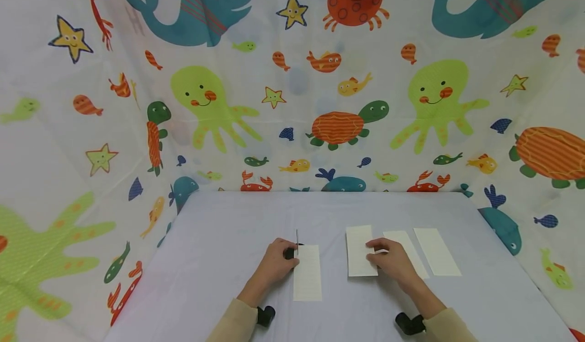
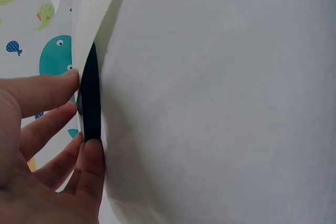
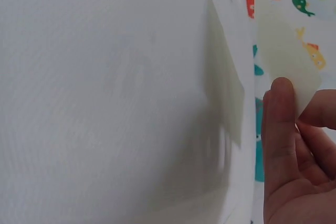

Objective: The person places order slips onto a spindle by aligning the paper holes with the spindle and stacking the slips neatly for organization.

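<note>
My left hand (image 1: 276, 261) grips a black-handled tool, apparently scissors (image 1: 297, 236), whose thin blade points away. The same hand also holds the left edge of a narrow white paper strip (image 1: 307, 276). In the left wrist view the dark handle (image 2: 91, 98) shows beneath the paper (image 2: 100, 9), with the thumb against the paper's edge. My right hand (image 1: 390, 258) pinches another white paper piece (image 1: 360, 250) by its right side. Seen from the right wrist, that paper (image 3: 283, 45) is raised off the table, between thumb and fingers.
Two more white paper strips lie to the right, one (image 1: 404, 245) partly behind the right hand and one (image 1: 436, 250) beyond it. A white cloth covers the table (image 1: 228, 220). Behind and beside it hangs a curtain (image 1: 283, 118) printed with sea animals.
</note>
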Demonstrator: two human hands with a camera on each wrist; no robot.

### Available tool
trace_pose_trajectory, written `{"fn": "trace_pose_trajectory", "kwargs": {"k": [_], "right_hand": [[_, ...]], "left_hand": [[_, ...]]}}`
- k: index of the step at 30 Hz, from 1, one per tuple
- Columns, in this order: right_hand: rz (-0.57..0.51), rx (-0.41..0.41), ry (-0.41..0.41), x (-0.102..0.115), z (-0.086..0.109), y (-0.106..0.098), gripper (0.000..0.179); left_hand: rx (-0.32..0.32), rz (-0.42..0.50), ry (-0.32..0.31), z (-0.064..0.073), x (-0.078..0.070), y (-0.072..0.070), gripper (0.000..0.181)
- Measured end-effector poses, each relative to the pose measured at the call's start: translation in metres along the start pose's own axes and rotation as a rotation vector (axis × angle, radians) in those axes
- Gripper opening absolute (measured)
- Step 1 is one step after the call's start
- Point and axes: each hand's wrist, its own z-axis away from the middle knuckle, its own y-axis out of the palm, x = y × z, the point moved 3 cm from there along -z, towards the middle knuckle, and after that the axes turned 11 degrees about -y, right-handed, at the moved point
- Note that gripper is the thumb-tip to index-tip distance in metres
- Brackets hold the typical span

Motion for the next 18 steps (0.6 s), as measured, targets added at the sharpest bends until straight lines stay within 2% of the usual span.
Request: {"fn": "trace_pose_trajectory", "kwargs": {"k": [9,18], "right_hand": [[-0.076,-0.001,-0.034,0.014,0.004,0.006,0.032],[-0.152,0.002,-0.023,0.029,0.005,0.012,0.032]], "left_hand": [[0.003,0.014,0.019,0.001,0.001,-0.001,0.03],[0.024,0.015,0.01,0.0,0.002,-0.002,0.032]]}}
